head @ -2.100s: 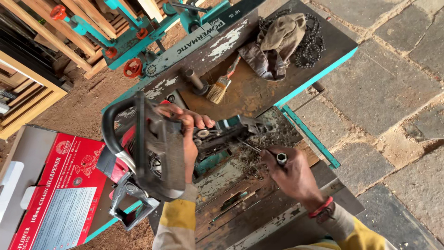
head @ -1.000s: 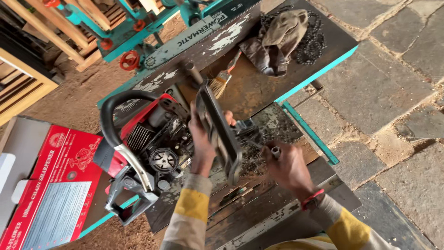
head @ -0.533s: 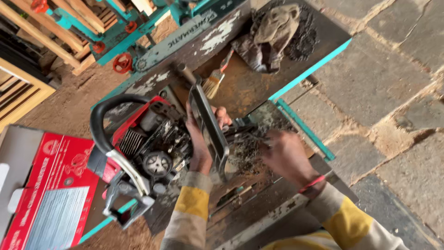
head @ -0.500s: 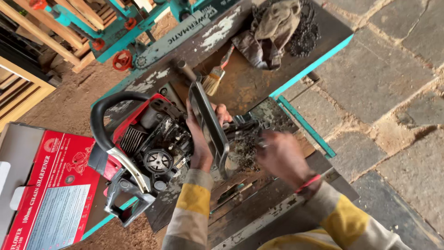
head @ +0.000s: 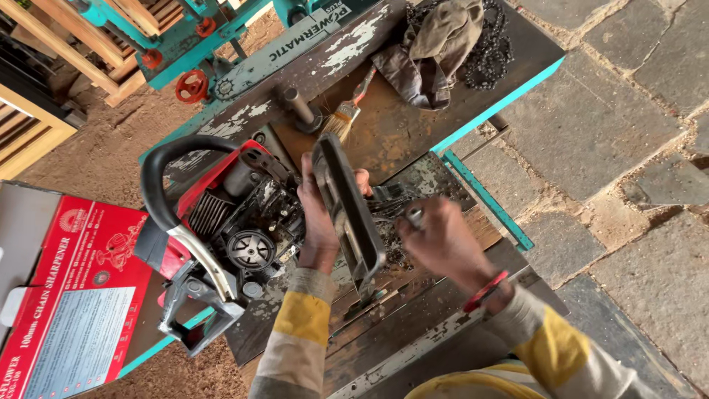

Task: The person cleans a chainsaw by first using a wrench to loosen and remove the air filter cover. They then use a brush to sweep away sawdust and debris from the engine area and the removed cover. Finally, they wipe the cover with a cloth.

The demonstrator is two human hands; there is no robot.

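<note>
Both hands work: left hand (head: pixel 319 214) grips cover (head: pixel 347 210), right hand (head: pixel 441 240) a tool (head: pixel 414 215).

Daylit outdoor work area: grey stone paving (head: pixel 628 111) lies to the right of the hands, sawdust-covered ground (head: pixel 103 148) to their left, a worn teal-edged table (head: pixel 413 133) beneath, and timber frames (head: pixel 44 111) stacked at far upper left.

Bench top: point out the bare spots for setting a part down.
Bare rusty plate lies between the brush, the rag and the teal edge. Crowded: the left hand holds a grey cover beside the saw; the right hand works over debris.
</note>
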